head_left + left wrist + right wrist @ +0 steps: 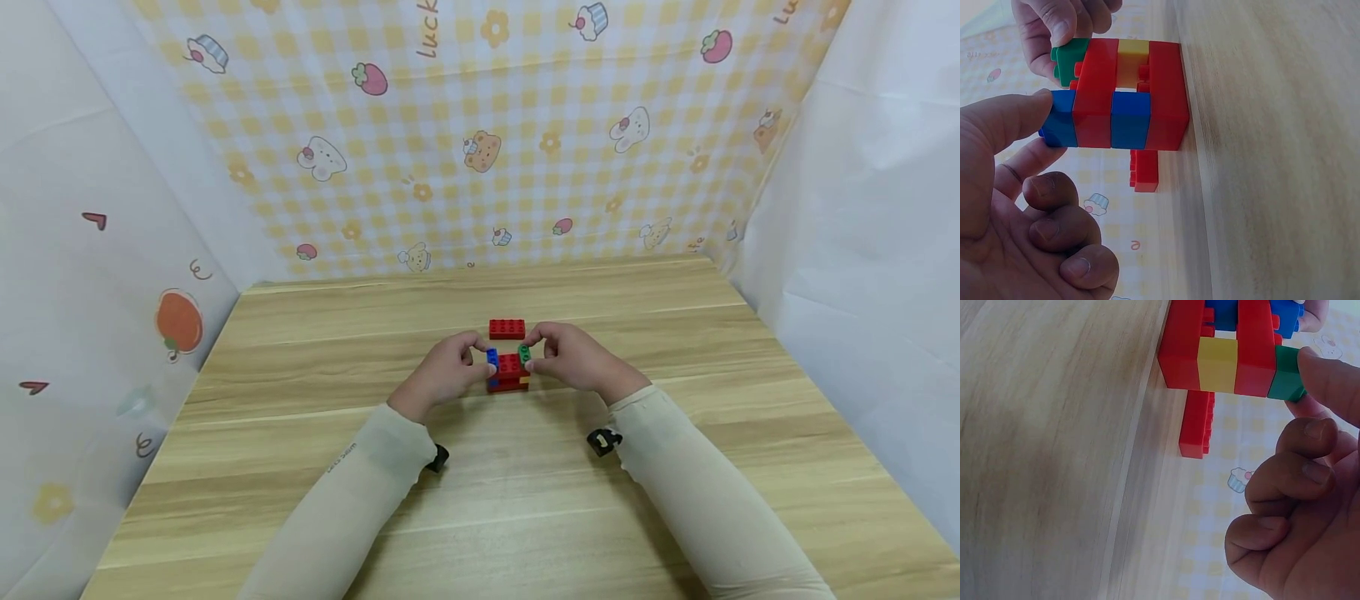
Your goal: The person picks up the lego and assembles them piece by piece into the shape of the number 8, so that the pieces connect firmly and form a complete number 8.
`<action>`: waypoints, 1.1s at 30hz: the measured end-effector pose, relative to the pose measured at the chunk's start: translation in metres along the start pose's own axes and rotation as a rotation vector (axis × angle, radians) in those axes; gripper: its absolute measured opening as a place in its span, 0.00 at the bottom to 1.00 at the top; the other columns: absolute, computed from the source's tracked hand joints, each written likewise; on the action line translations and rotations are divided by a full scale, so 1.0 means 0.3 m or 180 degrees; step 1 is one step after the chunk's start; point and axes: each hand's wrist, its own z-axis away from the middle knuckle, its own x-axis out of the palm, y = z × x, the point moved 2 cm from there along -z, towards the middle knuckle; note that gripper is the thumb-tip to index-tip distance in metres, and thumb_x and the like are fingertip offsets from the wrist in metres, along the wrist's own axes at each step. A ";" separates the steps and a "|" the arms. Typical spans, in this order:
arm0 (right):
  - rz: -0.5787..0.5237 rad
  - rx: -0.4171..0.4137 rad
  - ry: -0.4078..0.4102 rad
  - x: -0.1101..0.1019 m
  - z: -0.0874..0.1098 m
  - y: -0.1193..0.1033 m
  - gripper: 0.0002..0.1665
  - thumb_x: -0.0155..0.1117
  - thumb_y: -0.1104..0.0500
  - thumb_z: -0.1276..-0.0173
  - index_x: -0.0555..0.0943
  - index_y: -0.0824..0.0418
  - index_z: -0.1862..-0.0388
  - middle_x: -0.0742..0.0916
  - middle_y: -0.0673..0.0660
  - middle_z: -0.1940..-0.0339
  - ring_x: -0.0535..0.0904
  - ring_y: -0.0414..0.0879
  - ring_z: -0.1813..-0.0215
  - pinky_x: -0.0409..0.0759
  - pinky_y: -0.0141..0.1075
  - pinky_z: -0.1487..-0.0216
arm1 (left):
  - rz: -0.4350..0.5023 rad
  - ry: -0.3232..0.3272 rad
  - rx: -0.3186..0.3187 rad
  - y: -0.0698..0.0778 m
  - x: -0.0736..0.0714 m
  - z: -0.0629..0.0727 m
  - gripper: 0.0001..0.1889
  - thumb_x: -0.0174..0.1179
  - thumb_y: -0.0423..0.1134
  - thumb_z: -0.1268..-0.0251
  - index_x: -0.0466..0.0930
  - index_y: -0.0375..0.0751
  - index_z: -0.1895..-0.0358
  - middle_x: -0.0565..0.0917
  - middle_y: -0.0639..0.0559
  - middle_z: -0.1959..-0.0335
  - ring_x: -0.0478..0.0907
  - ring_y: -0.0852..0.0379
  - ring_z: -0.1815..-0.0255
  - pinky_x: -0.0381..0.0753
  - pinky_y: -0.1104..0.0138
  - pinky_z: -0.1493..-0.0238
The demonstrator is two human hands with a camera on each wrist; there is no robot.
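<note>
A stack of toy building bricks stands on the wooden table, a red brick (1166, 94) at its base. Over that sit a blue brick (1130, 119) on the left and a yellow brick (1217, 365) on the right, then a second red brick (509, 364). My left hand (444, 371) pinches the upper blue brick (1061, 119) at the stack's top left, between thumb and index finger. At the top right my right hand (573, 360) pinches a green brick (1286, 374) in the same manner. Both top bricks sit against the upper red one.
Behind the stack a loose red brick (507, 329) lies on the table (510, 500). A patterned yellow-check cloth (450, 167) hangs at the back, with white sheets on both sides. Black wrist straps (603, 442) show at the sleeves.
</note>
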 end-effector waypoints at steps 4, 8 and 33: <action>-0.0062 -0.0009 -0.0045 0.001 -0.004 0.009 0.15 0.72 0.60 0.27 0.81 0.58 0.44 0.74 0.52 0.77 0.68 0.46 0.75 0.68 0.35 0.73 | -0.0004 -0.0005 -0.0007 0.002 0.002 0.000 0.14 0.67 0.45 0.26 0.83 0.49 0.42 0.68 0.53 0.78 0.63 0.55 0.81 0.65 0.65 0.76; -0.0125 -0.0015 -0.0056 0.003 -0.006 0.013 0.15 0.71 0.61 0.27 0.81 0.59 0.44 0.74 0.52 0.76 0.68 0.46 0.75 0.69 0.35 0.73 | 0.0001 -0.0013 -0.0004 0.004 0.000 0.003 0.14 0.67 0.44 0.26 0.83 0.49 0.42 0.68 0.53 0.78 0.63 0.55 0.81 0.64 0.65 0.76; -0.0205 -0.0046 -0.0062 0.002 -0.008 0.026 0.14 0.72 0.61 0.27 0.80 0.58 0.45 0.74 0.51 0.77 0.68 0.46 0.76 0.68 0.35 0.73 | 0.0094 -0.0022 -0.0002 0.001 0.001 -0.003 0.15 0.67 0.44 0.27 0.81 0.50 0.41 0.66 0.54 0.78 0.62 0.55 0.81 0.63 0.65 0.76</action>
